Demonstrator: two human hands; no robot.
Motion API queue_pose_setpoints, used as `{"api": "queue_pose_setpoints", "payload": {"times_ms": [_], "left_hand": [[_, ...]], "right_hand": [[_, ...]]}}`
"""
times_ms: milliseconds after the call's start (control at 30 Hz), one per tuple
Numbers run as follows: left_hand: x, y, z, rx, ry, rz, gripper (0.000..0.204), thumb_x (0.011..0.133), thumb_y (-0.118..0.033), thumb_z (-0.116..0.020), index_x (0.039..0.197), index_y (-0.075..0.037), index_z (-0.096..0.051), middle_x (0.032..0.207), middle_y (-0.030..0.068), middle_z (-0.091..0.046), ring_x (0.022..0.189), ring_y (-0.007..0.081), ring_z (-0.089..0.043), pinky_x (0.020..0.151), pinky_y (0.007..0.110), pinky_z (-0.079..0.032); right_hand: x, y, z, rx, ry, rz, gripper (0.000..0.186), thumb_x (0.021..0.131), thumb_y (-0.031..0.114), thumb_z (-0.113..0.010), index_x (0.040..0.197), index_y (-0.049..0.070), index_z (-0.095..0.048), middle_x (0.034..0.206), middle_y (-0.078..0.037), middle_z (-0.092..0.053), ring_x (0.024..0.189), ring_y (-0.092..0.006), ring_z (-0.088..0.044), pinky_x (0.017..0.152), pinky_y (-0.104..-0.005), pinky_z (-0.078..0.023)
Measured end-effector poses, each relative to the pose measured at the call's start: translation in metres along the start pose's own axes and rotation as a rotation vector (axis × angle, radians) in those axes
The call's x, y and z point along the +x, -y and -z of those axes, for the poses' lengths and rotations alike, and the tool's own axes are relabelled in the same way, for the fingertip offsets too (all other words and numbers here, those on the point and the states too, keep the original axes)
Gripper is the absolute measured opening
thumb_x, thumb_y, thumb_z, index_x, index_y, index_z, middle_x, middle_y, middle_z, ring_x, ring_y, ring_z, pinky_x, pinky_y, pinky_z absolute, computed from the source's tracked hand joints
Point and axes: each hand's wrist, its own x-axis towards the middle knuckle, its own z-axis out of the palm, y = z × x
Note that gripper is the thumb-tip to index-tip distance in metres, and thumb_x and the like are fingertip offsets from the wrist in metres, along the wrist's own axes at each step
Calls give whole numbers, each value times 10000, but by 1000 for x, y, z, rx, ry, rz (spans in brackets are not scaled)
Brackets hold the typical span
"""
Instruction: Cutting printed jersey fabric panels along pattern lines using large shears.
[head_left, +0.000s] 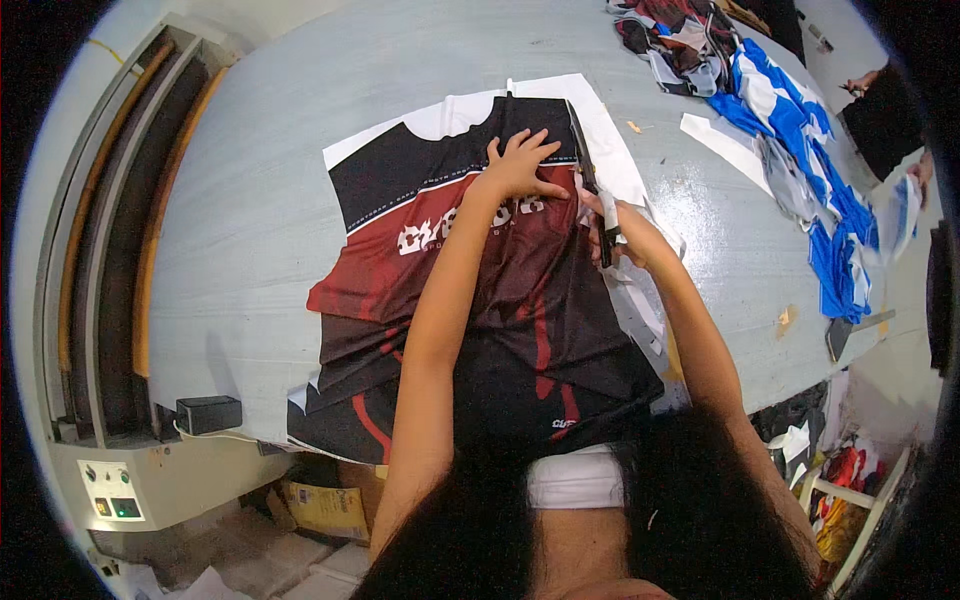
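Observation:
A black and dark red printed jersey panel lies spread over the grey table, with white margin showing along its top and right sides. My left hand rests flat on its upper part, fingers spread, above the white lettering. At the panel's right edge, my right hand grips black-handled scissors. Their blades point away from me along the border between the dark print and the white margin. Whether the blades are parted is hard to make out.
Blue and white fabric pieces trail along the table's right side, with a dark, red and grey heap at the far end. A long roller machine stands at left, near a small black box. Another person's dark sleeve shows at far right.

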Motion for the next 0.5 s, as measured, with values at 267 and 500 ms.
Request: {"api": "queue_pose_setpoints", "payload": {"times_ms": [267,500], "left_hand": [[-1,0,3,19,20,15,939,526,-652,-665,1308,-220,-376,1416,70,-235,1312,266,-160,998,587,-61],[-2,-2,3,22,21,8,946,523,-651,-668,1310,-215,-373,1416,72,-234,1314,267,-155,994,597,-56]], "right_hand": [[-14,8,-7,-13,10,34,559,739,572,-573,789,21,-490,555,-44,-480,422,-163,-538,373,-270,-418],[-2,-1,-3,-37,-51,94,531,731,547,-602,781,30,-491,554,-44,-482,404,-162,-518,374,-273,-419]]}}
